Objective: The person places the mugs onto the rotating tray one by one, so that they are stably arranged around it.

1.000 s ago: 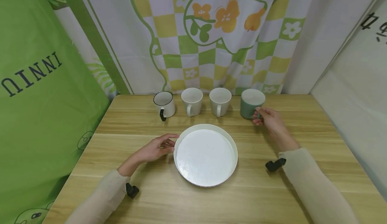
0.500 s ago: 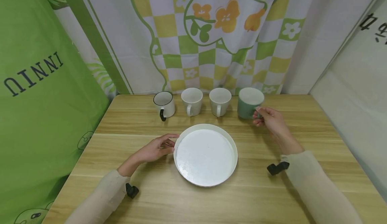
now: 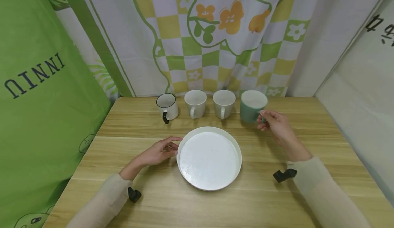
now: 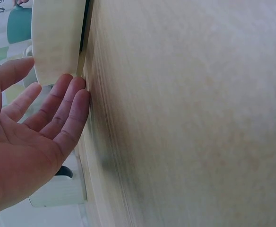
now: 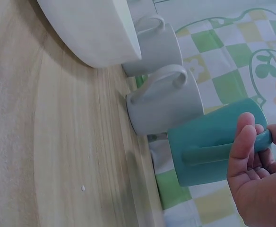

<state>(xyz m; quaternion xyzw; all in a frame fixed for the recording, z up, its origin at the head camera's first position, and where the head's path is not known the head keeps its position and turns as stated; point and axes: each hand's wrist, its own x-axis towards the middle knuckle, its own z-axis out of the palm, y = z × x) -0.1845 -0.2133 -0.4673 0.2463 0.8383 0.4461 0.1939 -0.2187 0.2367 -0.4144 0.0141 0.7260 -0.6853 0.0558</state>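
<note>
I see right hand (image 3: pixel 277 126) clamped on green mug (image 3: pixel 250 112) beyond tray (image 3: pixel 210 159); left hand (image 3: pixel 157 152), fingers loosely apart, at tray's left edge

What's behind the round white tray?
Beyond the tray, a black-handled mug, two white mugs and a green mug, held by the right hand, line up before a patterned curtain. The tray hides the tabletop directly under it.

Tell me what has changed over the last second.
The green mug has shifted slightly left, toward the nearest plain white mug, the right hand gripping its handle throughout. Nothing was let go. That white mug, the other plain white mug, the black-rimmed white mug, the round white tray and the left hand stayed put.
</note>
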